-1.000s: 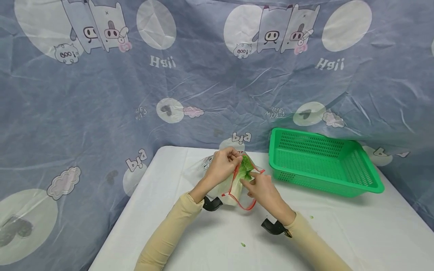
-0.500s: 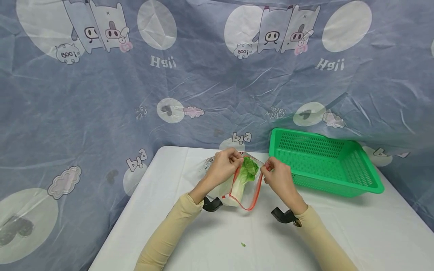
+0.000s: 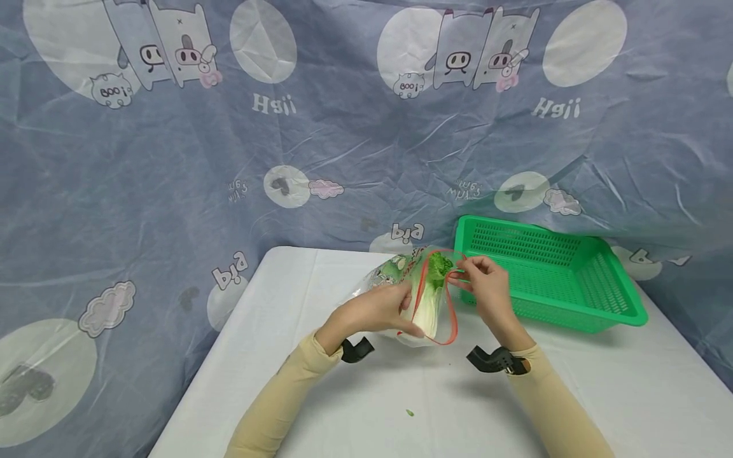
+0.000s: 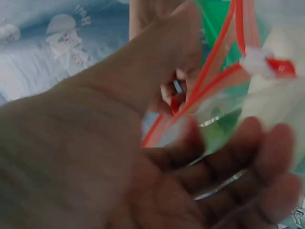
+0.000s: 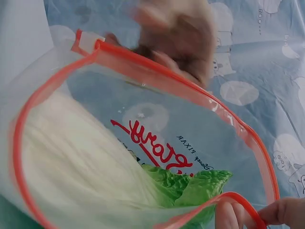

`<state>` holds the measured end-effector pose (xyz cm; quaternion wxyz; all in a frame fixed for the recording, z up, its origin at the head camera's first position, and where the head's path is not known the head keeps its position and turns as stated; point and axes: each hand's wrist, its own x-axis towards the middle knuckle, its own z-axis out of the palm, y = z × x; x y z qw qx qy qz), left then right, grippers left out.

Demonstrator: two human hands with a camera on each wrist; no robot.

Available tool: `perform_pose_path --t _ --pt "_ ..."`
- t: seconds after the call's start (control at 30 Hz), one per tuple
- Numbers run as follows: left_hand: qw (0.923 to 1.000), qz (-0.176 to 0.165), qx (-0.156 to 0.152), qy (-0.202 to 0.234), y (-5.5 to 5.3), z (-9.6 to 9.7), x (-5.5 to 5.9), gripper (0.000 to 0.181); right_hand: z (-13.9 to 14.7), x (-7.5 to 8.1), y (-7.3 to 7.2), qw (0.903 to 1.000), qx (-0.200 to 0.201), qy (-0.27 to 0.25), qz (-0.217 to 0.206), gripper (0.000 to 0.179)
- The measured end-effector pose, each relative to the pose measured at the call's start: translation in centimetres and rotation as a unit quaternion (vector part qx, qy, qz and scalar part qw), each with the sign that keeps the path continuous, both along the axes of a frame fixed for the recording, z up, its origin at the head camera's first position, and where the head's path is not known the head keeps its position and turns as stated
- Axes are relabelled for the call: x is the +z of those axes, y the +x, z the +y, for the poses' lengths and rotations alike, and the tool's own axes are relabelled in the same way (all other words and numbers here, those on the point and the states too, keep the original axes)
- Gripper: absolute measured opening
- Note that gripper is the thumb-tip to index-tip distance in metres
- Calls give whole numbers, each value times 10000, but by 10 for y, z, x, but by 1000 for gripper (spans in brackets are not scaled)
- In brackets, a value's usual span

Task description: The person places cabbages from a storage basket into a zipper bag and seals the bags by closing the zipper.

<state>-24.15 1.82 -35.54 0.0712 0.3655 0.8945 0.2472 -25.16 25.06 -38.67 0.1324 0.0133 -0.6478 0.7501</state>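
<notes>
A clear zip bag with a red zip edge stands tilted on the table, its mouth spread toward me. Inside lies a napa cabbage, its pale stalk low and its green leaf end toward the top. My right hand pinches the upper right corner of the bag's mouth. Beside the left edge of the bag is my left hand, thumb and fingers apart; in the left wrist view its loosely bent fingers pinch nothing. A white-and-red zip slider sits at one end of the zip.
A green perforated basket stands on the right rear of the white table. A small green leaf scrap lies near the front. Patterned blue-grey cloth hangs behind.
My right hand has gone from the cabbage leaves to the bag's right corner. My left hand has let go of the upper edge and moved lower; the bag has shifted right and stands higher.
</notes>
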Motion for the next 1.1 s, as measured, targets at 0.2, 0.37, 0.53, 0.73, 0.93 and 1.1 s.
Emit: perform_pose_path --t 0.2,0.37,0.53,0.73,0.93,1.1 --pt "9951 612 -273 -729 8 5 -1 25 3 10 -1 9984 -352 -157 -424 11" --pt "9926 911 -258 -761 3 6 -2 11 5 12 -2 9976 -383 -230 -527 15" --pt "9882 1195 -269 -924 1 13 -10 13 6 10 -3 9976 -401 -250 -509 19" --pt "9868 1430 -208 -728 0 15 -13 10 8 10 -2 9973 -342 -298 -576 19" --pt "9942 1060 -165 99 -7 -5 5 8 17 14 -1 9979 -101 -373 -528 18" --pt "9891 667 92 1308 -18 -30 20 6 26 19 1 9993 -144 -90 -327 24"
